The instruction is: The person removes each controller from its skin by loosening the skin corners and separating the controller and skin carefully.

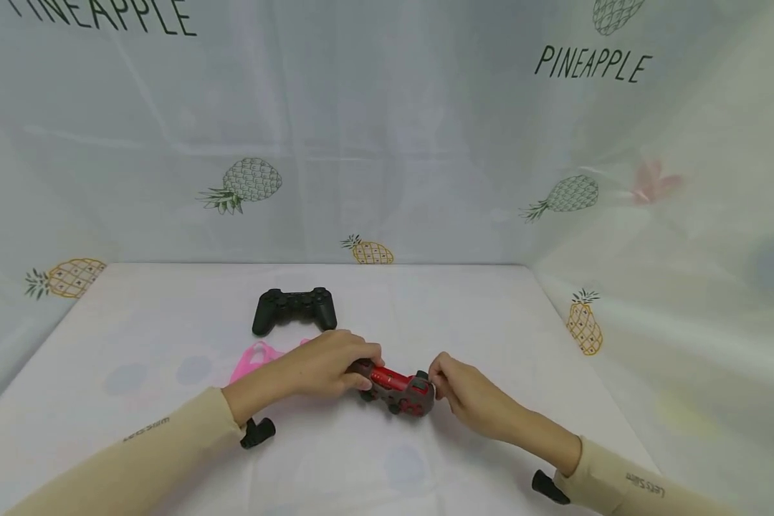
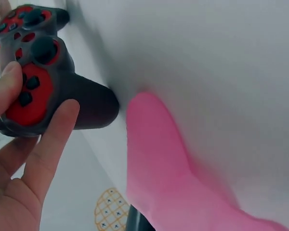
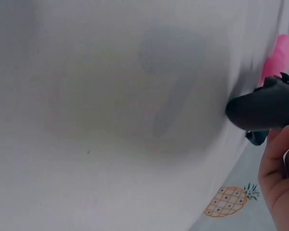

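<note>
A red game controller [image 1: 393,379] with a dark grey, rubbery-looking sleeve [image 2: 82,101] around it is held tilted over the table. My left hand [image 1: 329,362] grips one end, its thumb on the face beside the directional buttons and its fingers underneath. At the other end, my right hand [image 1: 474,398] pinches near the edge of the dark grip with thumb and curled forefinger. In the left wrist view, red areas and dark thumbsticks show through openings in the sleeve. A soft pink controller sleeve [image 2: 168,168] lies near my left wrist, partly hidden by that arm in the head view.
A black game controller [image 1: 267,312] lies farther back, just beyond the left hand. The white tabletop [image 1: 490,308] ends at a pineapple-print curtain [image 1: 400,143] behind and at the sides. Dark wrist mounts [image 1: 258,433] stick out under both sleeves.
</note>
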The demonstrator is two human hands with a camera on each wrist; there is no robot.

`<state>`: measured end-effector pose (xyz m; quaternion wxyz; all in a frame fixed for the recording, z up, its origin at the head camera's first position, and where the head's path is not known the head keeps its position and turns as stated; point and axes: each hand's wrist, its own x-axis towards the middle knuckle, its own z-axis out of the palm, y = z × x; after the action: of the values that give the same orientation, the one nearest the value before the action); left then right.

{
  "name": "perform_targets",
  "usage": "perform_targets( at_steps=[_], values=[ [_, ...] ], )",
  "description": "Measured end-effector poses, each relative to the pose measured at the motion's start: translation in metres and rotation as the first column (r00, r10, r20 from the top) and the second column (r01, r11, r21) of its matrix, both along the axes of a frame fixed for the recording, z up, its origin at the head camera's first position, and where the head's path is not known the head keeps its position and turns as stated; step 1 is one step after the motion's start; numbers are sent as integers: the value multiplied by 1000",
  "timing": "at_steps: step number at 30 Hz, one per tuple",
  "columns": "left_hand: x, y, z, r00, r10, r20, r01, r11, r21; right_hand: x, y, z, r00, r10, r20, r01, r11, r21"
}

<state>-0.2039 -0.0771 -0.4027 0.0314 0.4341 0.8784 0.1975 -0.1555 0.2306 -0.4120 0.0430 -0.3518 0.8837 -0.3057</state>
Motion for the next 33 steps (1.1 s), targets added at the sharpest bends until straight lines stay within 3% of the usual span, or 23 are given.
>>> perform_targets(
  at_steps=[7,12,16,23,27,33],
  values=[
    [1,8,-4,998,63,6,-63,998,20,-8,1,-3,993,-114,32,117,987,-111],
    [1,11,-4,995,99,30,-100,994,38,-18,3,4,990,-134,-30,129,983,-133],
    [0,12,-5,992,121,37,-123,991,57,-26,3,15,992,-91,-84,80,989,-126],
    [0,11,-5,990,126,58,-130,989,74,-36,0,32,976,34,-213,-31,999,16],
    [0,11,-4,992,117,57,-121,990,77,-39,-2,36,932,130,-339,-108,991,82],
    [-1,11,-4,991,121,59,-126,989,77,-43,-9,44,809,289,-512,-199,954,225]
  ],
)
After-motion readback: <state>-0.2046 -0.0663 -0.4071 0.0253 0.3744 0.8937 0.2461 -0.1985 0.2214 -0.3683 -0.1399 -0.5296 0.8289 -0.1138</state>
